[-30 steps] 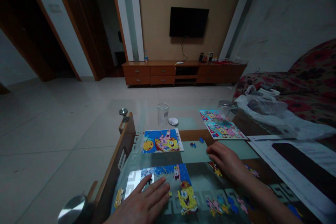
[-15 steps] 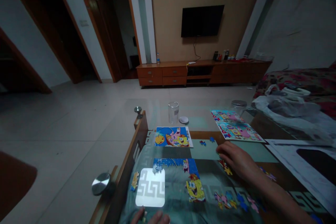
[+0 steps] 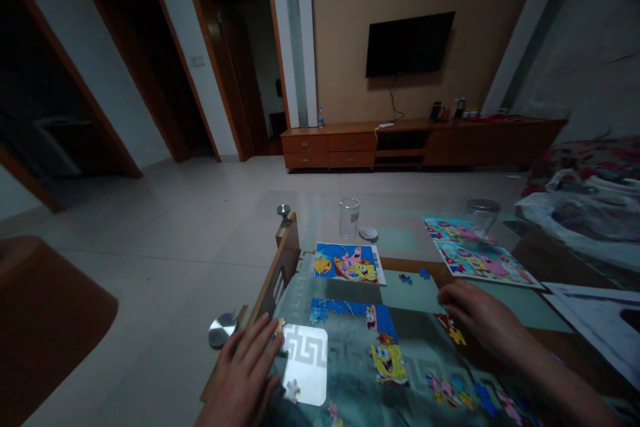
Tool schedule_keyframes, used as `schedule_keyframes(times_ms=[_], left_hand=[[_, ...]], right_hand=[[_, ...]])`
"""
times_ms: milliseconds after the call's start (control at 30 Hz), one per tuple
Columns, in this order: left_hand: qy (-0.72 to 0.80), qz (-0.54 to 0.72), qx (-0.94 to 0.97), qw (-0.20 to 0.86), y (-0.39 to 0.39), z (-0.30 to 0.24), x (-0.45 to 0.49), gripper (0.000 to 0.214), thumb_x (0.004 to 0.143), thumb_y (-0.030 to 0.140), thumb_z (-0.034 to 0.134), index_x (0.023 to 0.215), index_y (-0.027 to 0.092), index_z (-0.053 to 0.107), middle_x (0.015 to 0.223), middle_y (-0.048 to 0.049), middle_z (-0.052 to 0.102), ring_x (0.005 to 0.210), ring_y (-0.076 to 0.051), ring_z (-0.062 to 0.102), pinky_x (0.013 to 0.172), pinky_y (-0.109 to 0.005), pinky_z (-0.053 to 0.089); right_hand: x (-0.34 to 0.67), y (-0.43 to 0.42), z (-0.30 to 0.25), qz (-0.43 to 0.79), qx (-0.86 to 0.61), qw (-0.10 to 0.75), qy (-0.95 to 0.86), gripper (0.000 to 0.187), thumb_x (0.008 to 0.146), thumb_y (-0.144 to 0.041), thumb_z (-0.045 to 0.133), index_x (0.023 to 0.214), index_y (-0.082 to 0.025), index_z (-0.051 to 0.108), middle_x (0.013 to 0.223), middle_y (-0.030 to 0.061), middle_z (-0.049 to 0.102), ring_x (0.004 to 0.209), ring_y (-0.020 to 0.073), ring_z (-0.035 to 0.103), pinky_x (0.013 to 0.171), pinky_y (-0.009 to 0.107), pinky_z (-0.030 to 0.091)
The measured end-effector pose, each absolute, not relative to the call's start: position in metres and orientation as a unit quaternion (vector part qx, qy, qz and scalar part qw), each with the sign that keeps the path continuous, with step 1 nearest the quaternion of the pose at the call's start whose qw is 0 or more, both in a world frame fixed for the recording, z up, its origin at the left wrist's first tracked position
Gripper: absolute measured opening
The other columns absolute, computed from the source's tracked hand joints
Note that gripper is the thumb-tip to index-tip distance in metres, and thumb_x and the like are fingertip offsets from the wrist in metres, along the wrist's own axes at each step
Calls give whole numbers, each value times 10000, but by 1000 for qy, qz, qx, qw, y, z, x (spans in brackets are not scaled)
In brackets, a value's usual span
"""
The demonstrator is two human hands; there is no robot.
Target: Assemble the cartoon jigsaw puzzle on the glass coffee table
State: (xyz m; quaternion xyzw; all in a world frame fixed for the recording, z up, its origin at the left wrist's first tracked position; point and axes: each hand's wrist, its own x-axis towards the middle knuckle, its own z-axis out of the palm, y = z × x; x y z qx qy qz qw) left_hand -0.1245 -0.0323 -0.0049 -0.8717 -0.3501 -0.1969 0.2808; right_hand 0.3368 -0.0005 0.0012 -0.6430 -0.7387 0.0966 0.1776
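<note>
A partly built cartoon jigsaw point(image 3: 373, 337) lies on the glass table point(image 3: 400, 230) in front of me. My left hand point(image 3: 245, 373) lies flat with fingers stretched out at the table's left edge, its fingertips by a small pale puzzle piece point(image 3: 281, 327). Another loose pale piece point(image 3: 293, 389) sits on a bright patch beside that hand. My right hand point(image 3: 477, 317) rests knuckles up on the table to the right of the jigsaw, fingers curled over loose pieces point(image 3: 453, 332); whether it grips one is hidden.
A finished puzzle picture point(image 3: 349, 262) lies beyond the jigsaw, two more picture sheets point(image 3: 473, 253) at the right. A drinking glass point(image 3: 349, 218), a small white disc point(image 3: 369, 233) and a jar point(image 3: 483, 212) stand farther back. Plastic bags point(image 3: 585, 210) cover the sofa at right.
My view has swung left. My left hand left the jigsaw, dropped almost out of sight, then came back flat at the table's left edge. My right hand kept its place by the loose pieces.
</note>
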Motion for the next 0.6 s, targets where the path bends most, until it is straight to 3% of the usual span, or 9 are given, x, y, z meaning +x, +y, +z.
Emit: schedule_keyframes(times_ms=[167,400,500,600], left_hand=[[-360,-195,-890,202,-21,-3,-127,515,841,54,394,1291,270,521,1279,-1,623,1183,-200,578,828,-375,525],[-339,-190,-893,226,-33,-1,-127,423,884,118,401,1258,251,549,1290,9,615,1197,-186,558,852,-365,520],[-318,-228,-882,262,-44,-4,-130,314,941,236,409,1190,226,600,1202,4,668,1152,-182,583,835,-344,505],[-276,-180,-899,289,-62,-15,-126,328,985,287,364,1210,218,592,1201,15,670,1121,-157,608,812,-328,529]], right_hand=[[337,0,-1,92,-638,190,-741,189,819,-245,445,790,-216,630,854,89,647,752,238,601,678,351,457],[341,0,-7,87,-629,195,-747,165,812,-239,466,798,-226,629,856,85,645,752,237,604,674,360,466],[342,1,-8,83,-626,201,-749,159,807,-243,477,796,-232,635,847,81,643,744,237,606,665,360,465],[342,2,-8,81,-624,200,-751,167,812,-249,477,794,-230,642,847,84,638,738,235,608,657,357,464]])
